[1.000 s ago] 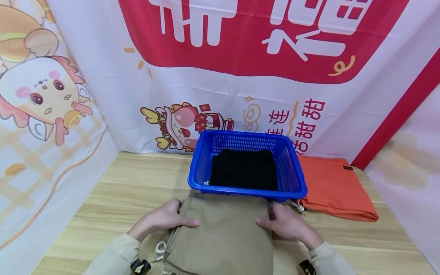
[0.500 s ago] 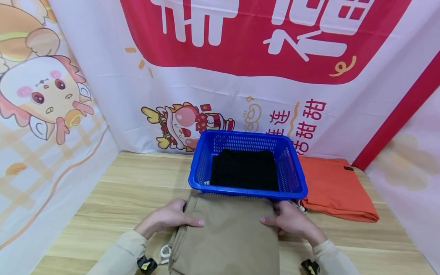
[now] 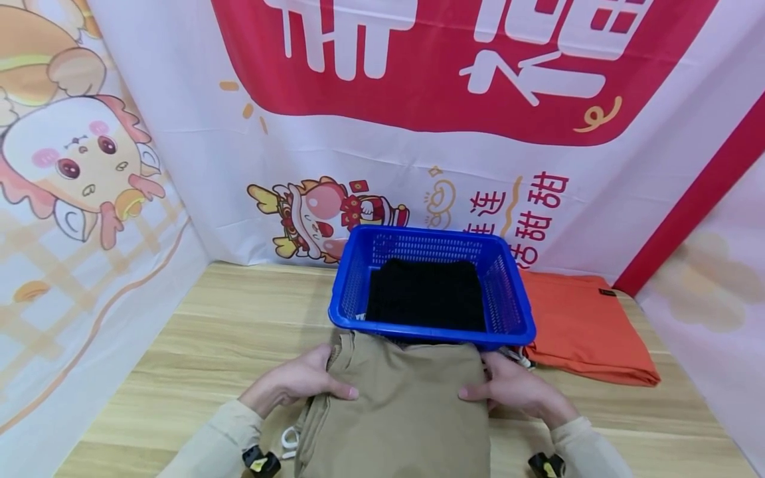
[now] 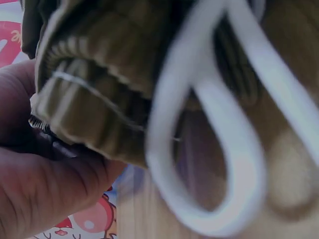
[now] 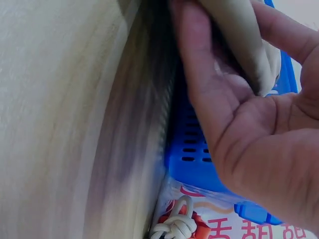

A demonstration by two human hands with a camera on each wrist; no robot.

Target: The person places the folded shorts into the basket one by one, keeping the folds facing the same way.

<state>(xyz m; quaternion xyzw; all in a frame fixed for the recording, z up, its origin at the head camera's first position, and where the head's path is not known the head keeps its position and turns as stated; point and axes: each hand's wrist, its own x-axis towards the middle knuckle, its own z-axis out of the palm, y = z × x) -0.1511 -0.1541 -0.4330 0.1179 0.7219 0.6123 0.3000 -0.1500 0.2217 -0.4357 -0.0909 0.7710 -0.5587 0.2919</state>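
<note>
Folded khaki drawstring pants (image 3: 400,405) lie at the front centre of the head view, their far edge close against the basket's near side. My left hand (image 3: 307,378) grips their left edge, thumb on top and fingers underneath. On the opposite edge my right hand (image 3: 520,385) holds the fold the same way; its fingers pass under the cloth in the right wrist view. A gathered elastic edge (image 4: 89,109) and a white drawstring loop (image 4: 244,169) hang near my left hand. Beyond the pants stands a blue basket (image 3: 340,318) with a folded black garment (image 3: 424,295) inside.
Folded orange cloth (image 3: 588,332) with a knotted cord (image 5: 174,226) lies right of the basket. The wooden table (image 3: 239,318) meets a printed fabric backdrop (image 3: 239,232) at the back and sides.
Both hands have shifted slightly right with the khaki pants. The pants' far edge has risen a little and now dips in the middle. The basket stays in place.
</note>
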